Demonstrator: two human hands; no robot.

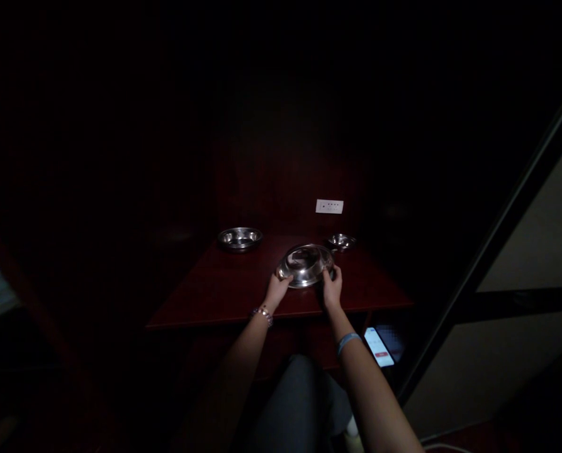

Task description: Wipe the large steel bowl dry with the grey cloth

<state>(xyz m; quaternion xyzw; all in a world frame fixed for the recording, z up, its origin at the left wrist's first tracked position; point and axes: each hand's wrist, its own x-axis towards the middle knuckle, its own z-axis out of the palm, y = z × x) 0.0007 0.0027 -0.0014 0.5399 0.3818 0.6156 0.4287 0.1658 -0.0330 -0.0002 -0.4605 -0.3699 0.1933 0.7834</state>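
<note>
- Fingers of your left hand [275, 292] and right hand [332, 289] pinch the metal dish [304, 275] at opposite sides.
- You have it over the dark red surface [205, 296].
- Beyond, a metal bowl [240, 240] rests left, a smaller bowl [342, 241] right.

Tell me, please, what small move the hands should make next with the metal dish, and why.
I'd probably ease the dish slightly left: the left hand and right hand both hold its near side, the small bowl sits close beyond its right edge, and more of the table shows toward the wider bowl.
</note>
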